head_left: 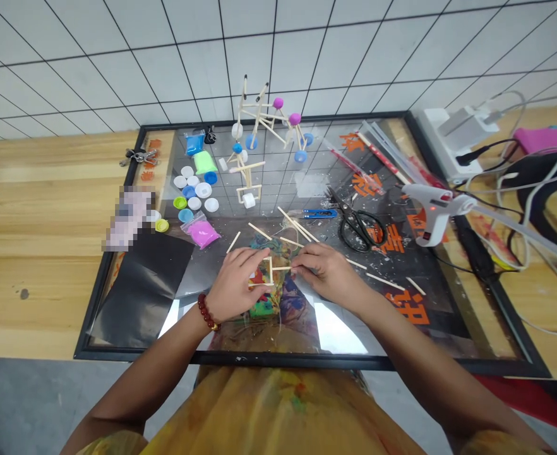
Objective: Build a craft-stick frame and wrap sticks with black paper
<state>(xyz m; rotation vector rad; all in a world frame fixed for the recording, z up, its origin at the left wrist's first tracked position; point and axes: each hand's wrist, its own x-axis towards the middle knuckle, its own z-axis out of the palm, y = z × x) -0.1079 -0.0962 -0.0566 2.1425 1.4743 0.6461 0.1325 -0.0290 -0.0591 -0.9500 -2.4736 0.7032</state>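
Note:
Low over the framed glass panel (231, 338), my left hand (235, 282) grips a small square frame of wooden sticks (271, 272) between thumb and fingers. My right hand (326, 273) pinches a short wooden stick (282, 268), whose left end meets the middle of the frame's right side. Whether the two are joined I cannot tell. Under my hands is a paint-stained, colourful patch (263, 308). Several loose wooden sticks (302, 229) lie just beyond and to the right of my fingers.
Stick models with coloured balls and caps (259, 120) stand at the back. Bottle caps (194, 203) and a pink clay bag (203, 232) lie left, near black paper (141, 291). To the right are scissors (359, 227), a blue-handled cutter (319, 214), a glue gun (432, 212) and cables (544, 253).

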